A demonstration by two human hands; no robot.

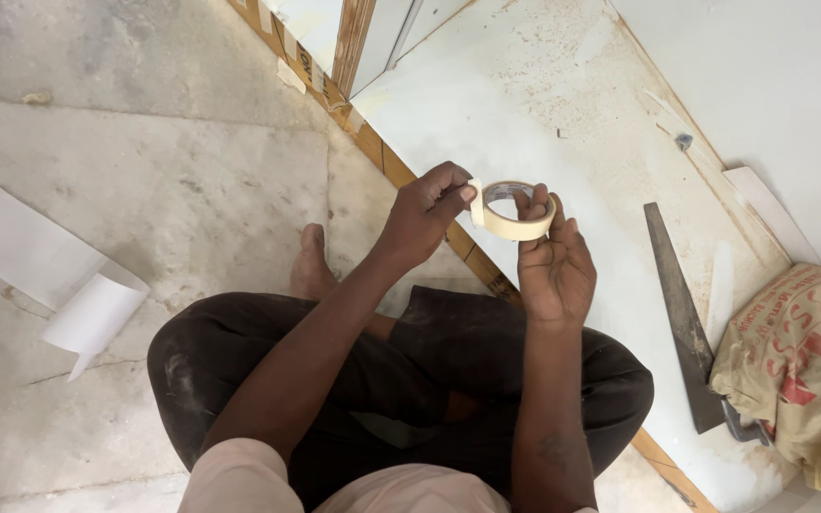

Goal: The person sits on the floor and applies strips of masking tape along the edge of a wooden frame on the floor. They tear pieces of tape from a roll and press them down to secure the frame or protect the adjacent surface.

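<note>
We hold a roll of cream masking tape [514, 211] up in front of us, above the edge of a white board [544, 123] that lies on the floor. Our right hand [553, 261] grips the roll, its fingers closed around the ring from below. Our left hand [425, 214] pinches the loose end of the tape at the roll's left side, thumb and forefinger pressed together on it. On the board to the right lies a hand saw [686, 318], just beside a printed sack [800, 366]. A curled white sheet [97, 309] lies on the stone floor [163, 190] to our left
</note>
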